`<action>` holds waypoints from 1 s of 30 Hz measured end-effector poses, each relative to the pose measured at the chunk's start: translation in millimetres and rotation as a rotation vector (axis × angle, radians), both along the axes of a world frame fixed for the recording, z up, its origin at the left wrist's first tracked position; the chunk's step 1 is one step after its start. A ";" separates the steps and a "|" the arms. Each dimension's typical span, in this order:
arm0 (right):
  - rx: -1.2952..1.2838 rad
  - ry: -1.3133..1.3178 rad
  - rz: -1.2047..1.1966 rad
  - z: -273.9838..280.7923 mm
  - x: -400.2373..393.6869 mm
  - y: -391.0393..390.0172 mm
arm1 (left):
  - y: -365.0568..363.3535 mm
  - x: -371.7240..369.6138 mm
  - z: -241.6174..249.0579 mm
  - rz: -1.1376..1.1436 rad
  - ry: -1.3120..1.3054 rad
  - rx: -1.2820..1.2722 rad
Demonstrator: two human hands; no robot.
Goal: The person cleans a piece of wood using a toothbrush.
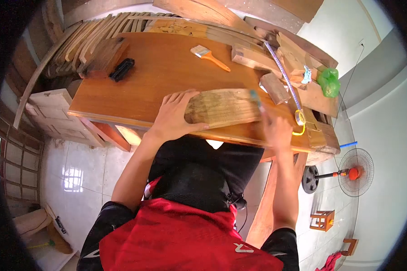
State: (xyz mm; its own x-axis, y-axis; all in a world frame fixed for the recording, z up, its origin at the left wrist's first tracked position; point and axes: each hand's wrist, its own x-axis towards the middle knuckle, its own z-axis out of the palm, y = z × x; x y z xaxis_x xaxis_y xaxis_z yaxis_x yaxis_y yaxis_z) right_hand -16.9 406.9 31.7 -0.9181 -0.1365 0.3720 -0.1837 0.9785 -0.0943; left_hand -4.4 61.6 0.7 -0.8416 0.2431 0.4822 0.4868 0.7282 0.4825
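A short wooden board (224, 107) with a rough, darkened left end lies along the near edge of the brown table. My left hand (176, 115) clasps that end, thumb on the near side and fingers at the far side. At the board's right end is my right hand (278, 131), smeared by motion and closed round a thin tool (256, 97) with a teal tip. The tip overlaps the board's right corner; blur hides the tool's exact kind.
On the brown table (158, 63) lie a flat paintbrush (210, 58), a black object (122, 69), wood blocks (275, 88) and an extended tape measure (299, 117). A green plastic bag (329, 82) sits at the right. A fan (355, 172) stands on the floor.
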 end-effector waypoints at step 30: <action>-0.356 -0.072 0.172 -6.6 55.2 -13.6 | -0.3 0.0 0.5 0.014 -0.077 0.049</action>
State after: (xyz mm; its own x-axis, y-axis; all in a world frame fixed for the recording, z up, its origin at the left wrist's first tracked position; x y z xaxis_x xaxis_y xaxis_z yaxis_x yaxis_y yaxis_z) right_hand 38.3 393.3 25.1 -0.9185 -0.1651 0.3594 -0.3229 0.8378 -0.4403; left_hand -4.4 61.3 1.2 -0.8798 0.2087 0.4270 0.4368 0.7092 0.5534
